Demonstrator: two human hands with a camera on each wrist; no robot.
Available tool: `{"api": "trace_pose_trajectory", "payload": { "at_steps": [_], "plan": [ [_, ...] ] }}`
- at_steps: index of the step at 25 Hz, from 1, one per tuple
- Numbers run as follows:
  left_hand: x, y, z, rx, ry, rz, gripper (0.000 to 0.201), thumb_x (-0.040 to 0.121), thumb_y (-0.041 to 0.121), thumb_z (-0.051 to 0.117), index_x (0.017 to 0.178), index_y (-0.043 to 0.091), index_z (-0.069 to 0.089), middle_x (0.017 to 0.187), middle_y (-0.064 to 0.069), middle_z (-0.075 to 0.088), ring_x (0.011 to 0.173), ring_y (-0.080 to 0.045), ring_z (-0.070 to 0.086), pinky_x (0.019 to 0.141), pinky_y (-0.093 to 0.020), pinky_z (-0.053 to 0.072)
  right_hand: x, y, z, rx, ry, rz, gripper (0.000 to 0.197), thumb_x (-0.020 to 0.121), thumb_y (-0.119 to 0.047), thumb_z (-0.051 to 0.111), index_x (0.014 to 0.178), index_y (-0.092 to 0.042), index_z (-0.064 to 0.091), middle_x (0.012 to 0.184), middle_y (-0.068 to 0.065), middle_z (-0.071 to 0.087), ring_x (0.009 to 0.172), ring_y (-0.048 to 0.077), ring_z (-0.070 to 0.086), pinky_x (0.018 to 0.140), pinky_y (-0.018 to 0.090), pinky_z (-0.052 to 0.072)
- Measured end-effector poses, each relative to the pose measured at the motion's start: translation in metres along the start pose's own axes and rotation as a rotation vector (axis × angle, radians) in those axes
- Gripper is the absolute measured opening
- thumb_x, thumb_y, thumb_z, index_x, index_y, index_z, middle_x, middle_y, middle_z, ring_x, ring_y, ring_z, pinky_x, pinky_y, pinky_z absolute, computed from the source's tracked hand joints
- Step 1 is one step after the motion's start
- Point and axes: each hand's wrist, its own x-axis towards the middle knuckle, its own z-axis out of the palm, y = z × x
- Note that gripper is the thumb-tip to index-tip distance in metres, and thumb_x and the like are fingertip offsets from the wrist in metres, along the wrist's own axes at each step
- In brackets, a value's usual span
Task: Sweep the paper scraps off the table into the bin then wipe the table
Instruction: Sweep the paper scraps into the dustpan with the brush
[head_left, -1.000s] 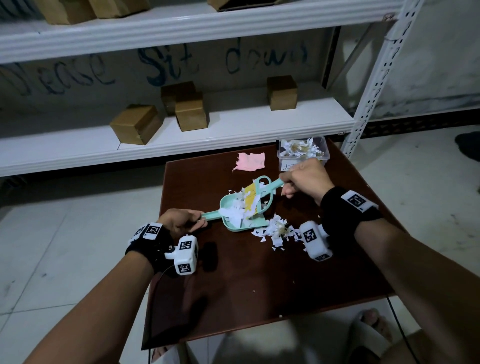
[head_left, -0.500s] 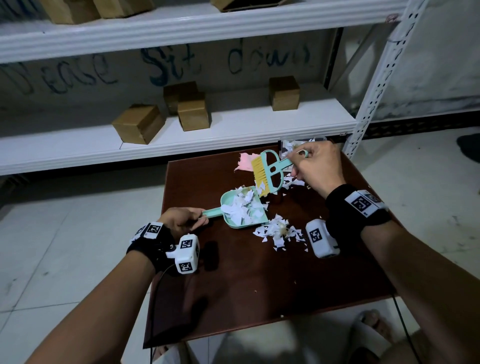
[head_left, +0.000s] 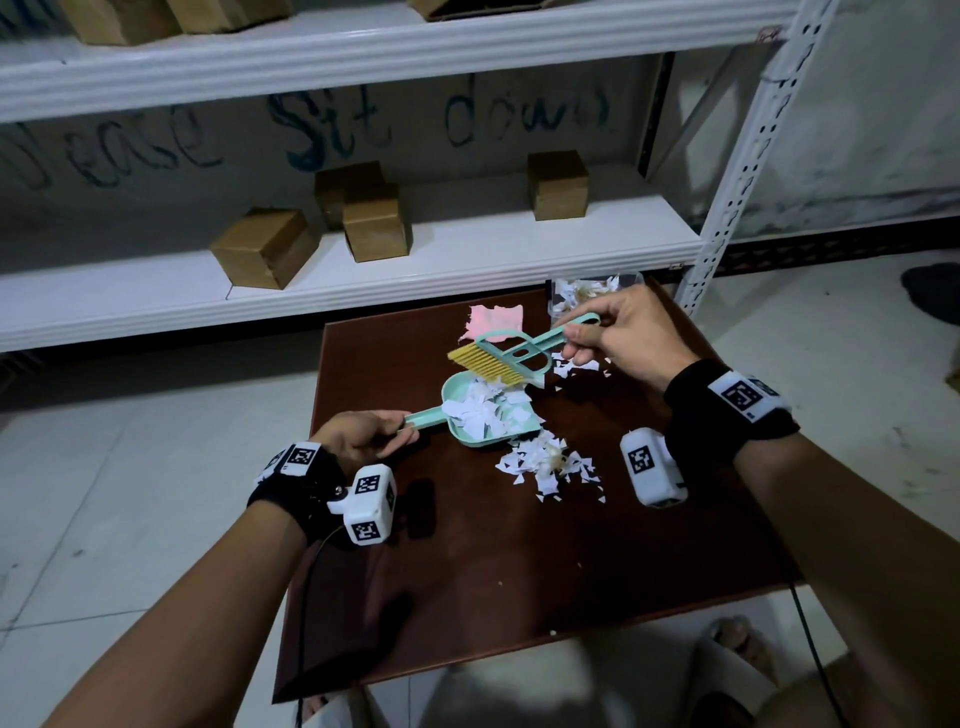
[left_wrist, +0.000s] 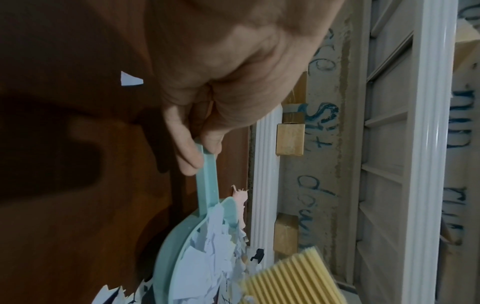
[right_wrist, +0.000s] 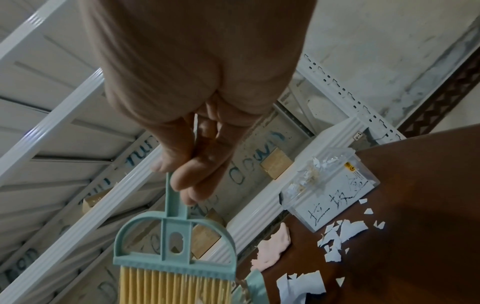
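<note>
Dark brown wood makes up the one table (head_left: 519, 571), set in front of a white shelf unit (head_left: 363, 275) that carries four brown boxes (head_left: 262, 247) on its lower board. One clear plastic bin (right_wrist: 335, 185) stands at the table's far right corner, handwritten characters on its side and a few scraps inside. One pink cloth (head_left: 496, 317) lies crumpled at the far edge, left of the bin. One mint-green dustpan (head_left: 457, 395) rests mid-table, heaped with white paper scraps (head_left: 480, 410); the left hand (head_left: 363, 434) has fingers and thumb curled round its handle. One mint-green brush (head_left: 511, 356) with yellow bristles is lifted above the pan's far side, bristles pointing left, and the right hand (head_left: 623, 338) pinches its thin handle. Two loose clusters of torn white scraps remain on the wood: a bigger one (head_left: 545, 462) just near of the pan, a smaller one (head_left: 576, 366) beneath the right hand.
</note>
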Motion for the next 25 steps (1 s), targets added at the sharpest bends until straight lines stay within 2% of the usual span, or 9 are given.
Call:
{"api": "trace_pose_trajectory", "payload": {
  "at_steps": [4,7,11,14,16,17,19,21,25],
  "plan": [
    [-0.003,0.001,0.002,-0.015,-0.017,-0.001,0.023,0.104,-0.006,0.036,0.104,-0.004,0.059,0.093,-0.025,0.061,0.057,-0.026,0.073,0.051,-0.02,0.058,0.0,0.0,-0.003,0.028,0.009,-0.039,0.013,0.093,0.004,0.072,0.102,-0.001,0.078,0.075,0.02,0.076,0.056,0.017,0.069,0.06,0.02,0.061],
    [-0.005,0.002,0.004,-0.033,-0.014,-0.008,0.024,0.104,-0.006,0.036,0.1,-0.003,0.06,0.081,-0.025,0.066,0.056,-0.027,0.073,0.05,-0.021,0.058,0.001,0.001,-0.006,0.028,0.026,-0.033,0.01,0.093,0.002,0.072,0.102,0.001,0.078,0.074,0.022,0.075,0.055,0.018,0.067,0.059,0.021,0.061],
    [-0.008,0.005,0.009,-0.06,0.019,0.015,0.027,0.104,-0.006,0.035,0.098,-0.002,0.061,0.092,-0.023,0.061,0.054,-0.026,0.072,0.046,-0.021,0.056,0.009,0.009,-0.019,0.136,0.258,0.124,0.012,0.096,-0.006,0.071,0.093,0.005,0.075,0.066,0.021,0.072,0.042,0.016,0.059,0.049,0.022,0.053],
    [-0.012,0.009,0.018,-0.101,0.056,0.058,0.028,0.104,-0.007,0.036,0.093,-0.003,0.062,0.093,-0.023,0.059,0.058,-0.029,0.072,0.045,-0.021,0.056,0.012,0.013,-0.038,0.25,0.402,0.245,0.017,0.095,0.001,0.065,0.083,0.012,0.067,0.048,0.015,0.065,0.033,0.016,0.055,0.038,0.022,0.048],
    [-0.015,0.015,0.026,-0.121,0.072,0.099,0.027,0.103,-0.008,0.038,0.091,-0.004,0.062,0.093,-0.023,0.059,0.056,-0.03,0.071,0.046,-0.021,0.056,0.011,0.015,-0.054,0.221,0.474,0.292,0.022,0.095,0.003,0.061,0.074,0.009,0.063,0.041,0.011,0.061,0.031,0.017,0.053,0.035,0.023,0.046],
    [-0.017,0.018,0.03,-0.131,0.078,0.12,0.027,0.103,-0.008,0.038,0.09,-0.005,0.062,0.093,-0.024,0.06,0.053,-0.029,0.071,0.047,-0.021,0.057,0.01,0.015,-0.062,0.167,0.495,0.318,0.023,0.094,0.002,0.06,0.073,0.01,0.064,0.041,0.01,0.061,0.033,0.021,0.055,0.039,0.025,0.05],
    [-0.019,0.024,0.042,-0.122,0.079,0.145,0.027,0.103,-0.008,0.038,0.09,-0.006,0.062,0.092,-0.023,0.06,0.048,-0.026,0.07,0.05,-0.021,0.058,0.008,0.02,-0.077,0.057,0.523,0.369,0.02,0.087,-0.002,0.06,0.074,0.01,0.068,0.048,0.016,0.066,0.047,0.032,0.064,0.056,0.038,0.06],
    [-0.018,0.03,0.058,-0.123,0.069,0.148,0.03,0.104,-0.007,0.036,0.089,-0.006,0.062,0.092,-0.023,0.059,0.048,-0.024,0.07,0.05,-0.02,0.058,0.003,0.023,-0.085,-0.003,0.522,0.419,0.02,0.083,-0.004,0.056,0.072,0.006,0.069,0.057,0.021,0.07,0.059,0.04,0.072,0.069,0.047,0.064],
    [-0.019,0.05,0.101,-0.131,0.046,0.186,0.031,0.105,-0.007,0.034,0.086,-0.006,0.059,0.087,-0.023,0.057,0.045,-0.023,0.068,0.05,-0.019,0.057,0.001,0.025,-0.092,-0.111,0.509,0.49,0.018,0.086,-0.007,0.054,0.081,0.003,0.068,0.057,0.02,0.071,0.06,0.038,0.075,0.07,0.045,0.066]
  ]
}}
